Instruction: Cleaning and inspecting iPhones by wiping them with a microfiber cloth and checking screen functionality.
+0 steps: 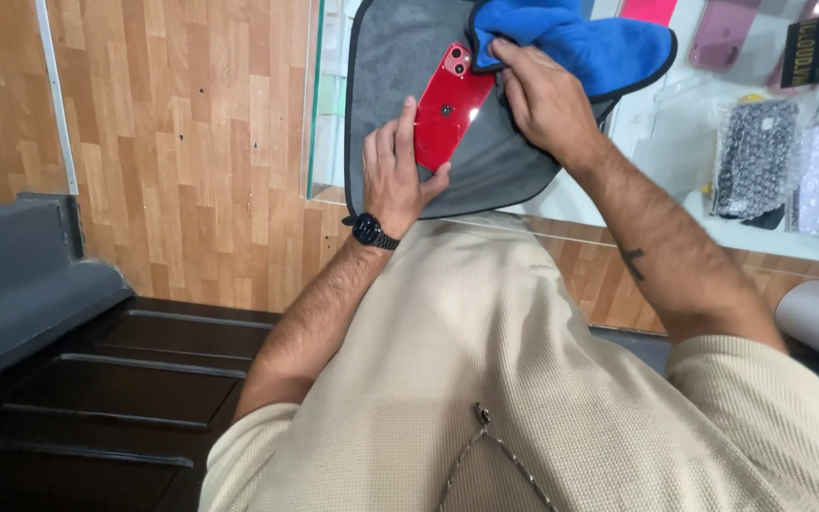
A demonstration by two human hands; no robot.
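Observation:
A red phone (451, 109) lies back side up on a grey cloth mat (400, 57) spread over a glass counter. My left hand (396, 171) steadies the phone's lower end, thumb on its right edge and fingers along its left side. My right hand (544, 95) grips a blue cloth (590, 38) and presses a fold of it against the phone's upper corner beside the camera lenses. A black watch sits on my left wrist.
Under the glass counter (319, 142) lie pink phone cases (727, 33) and patterned cases in clear bags (755, 156). A wooden floor (182, 142) runs to the left, with a dark grey cabinet (21, 275) and dark drawers (125, 379) at lower left.

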